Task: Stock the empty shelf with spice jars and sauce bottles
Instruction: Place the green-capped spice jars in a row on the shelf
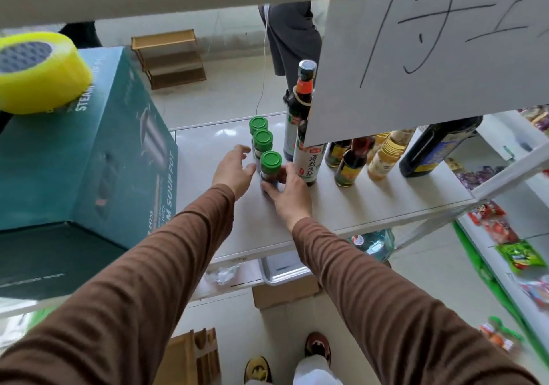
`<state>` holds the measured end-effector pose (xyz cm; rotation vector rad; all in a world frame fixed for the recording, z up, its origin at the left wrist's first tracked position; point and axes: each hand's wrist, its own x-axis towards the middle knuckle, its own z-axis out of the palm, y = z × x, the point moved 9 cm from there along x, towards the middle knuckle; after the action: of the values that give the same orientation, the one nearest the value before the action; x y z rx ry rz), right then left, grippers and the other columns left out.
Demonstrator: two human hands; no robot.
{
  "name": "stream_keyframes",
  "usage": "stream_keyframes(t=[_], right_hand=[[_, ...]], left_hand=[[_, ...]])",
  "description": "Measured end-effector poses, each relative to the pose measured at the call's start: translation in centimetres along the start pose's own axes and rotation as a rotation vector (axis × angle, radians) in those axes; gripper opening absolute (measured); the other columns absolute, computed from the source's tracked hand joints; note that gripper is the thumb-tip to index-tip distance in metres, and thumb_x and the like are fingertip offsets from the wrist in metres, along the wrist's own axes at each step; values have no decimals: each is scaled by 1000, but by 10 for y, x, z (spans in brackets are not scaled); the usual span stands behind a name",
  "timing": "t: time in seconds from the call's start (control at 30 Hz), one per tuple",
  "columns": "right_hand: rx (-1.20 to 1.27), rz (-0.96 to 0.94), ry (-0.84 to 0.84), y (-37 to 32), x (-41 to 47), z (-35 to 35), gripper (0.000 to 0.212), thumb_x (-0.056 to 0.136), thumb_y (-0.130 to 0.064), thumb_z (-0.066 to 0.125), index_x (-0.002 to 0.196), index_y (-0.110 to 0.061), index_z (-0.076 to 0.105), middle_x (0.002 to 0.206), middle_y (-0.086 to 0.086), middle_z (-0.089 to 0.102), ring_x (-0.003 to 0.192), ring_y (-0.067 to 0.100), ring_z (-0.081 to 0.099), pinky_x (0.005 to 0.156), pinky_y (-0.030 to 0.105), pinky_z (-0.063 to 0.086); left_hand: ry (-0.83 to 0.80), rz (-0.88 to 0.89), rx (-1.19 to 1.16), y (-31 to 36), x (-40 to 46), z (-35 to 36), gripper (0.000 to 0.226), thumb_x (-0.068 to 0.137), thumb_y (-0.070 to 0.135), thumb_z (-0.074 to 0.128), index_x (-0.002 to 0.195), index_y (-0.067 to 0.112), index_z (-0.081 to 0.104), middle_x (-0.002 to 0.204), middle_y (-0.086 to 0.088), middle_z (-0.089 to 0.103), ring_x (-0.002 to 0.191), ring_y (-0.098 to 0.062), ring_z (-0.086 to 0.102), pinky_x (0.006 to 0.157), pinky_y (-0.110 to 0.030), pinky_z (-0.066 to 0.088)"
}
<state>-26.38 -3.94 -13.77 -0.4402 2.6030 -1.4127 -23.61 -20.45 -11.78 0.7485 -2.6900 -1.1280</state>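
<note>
The near green-lidded glass spice jar [269,170], nearest of 3 on the white shelf [356,206], is being clasped by the right hand [286,190], while the left hand [233,169] is being held spread beside it, so the neighbouring jars are being risked by any nudge.

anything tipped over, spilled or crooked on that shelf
Nothing is spilled. One oddity: the big dark bottle at the right end of the shelf leans sharply, while the other bottles and the three green-capped jars stand upright. The right hand holds the nearest jar.
</note>
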Motion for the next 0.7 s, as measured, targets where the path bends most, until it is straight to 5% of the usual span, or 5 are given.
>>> stream_keyframes(t=[0.27, 0.7], right_hand=[[-90, -82, -6, 18, -31, -34, 58, 84, -41, 76, 135, -21, 57, 129, -2, 65, 114, 17, 63, 99, 39, 52], [106, 50, -13, 41, -55, -63, 48, 80, -41, 79, 122, -30, 59, 112, -4, 72, 105, 16, 67, 96, 45, 55]], left_hand=[[77, -67, -284, 8, 11, 20, 43, 71, 39, 78, 105, 21, 59, 103, 1, 68, 93, -21, 66, 88, -39, 55], [126, -6, -362, 14, -25, 13, 29, 80, 29, 77, 104, 23, 62, 99, 3, 70, 94, -15, 66, 90, -36, 55]])
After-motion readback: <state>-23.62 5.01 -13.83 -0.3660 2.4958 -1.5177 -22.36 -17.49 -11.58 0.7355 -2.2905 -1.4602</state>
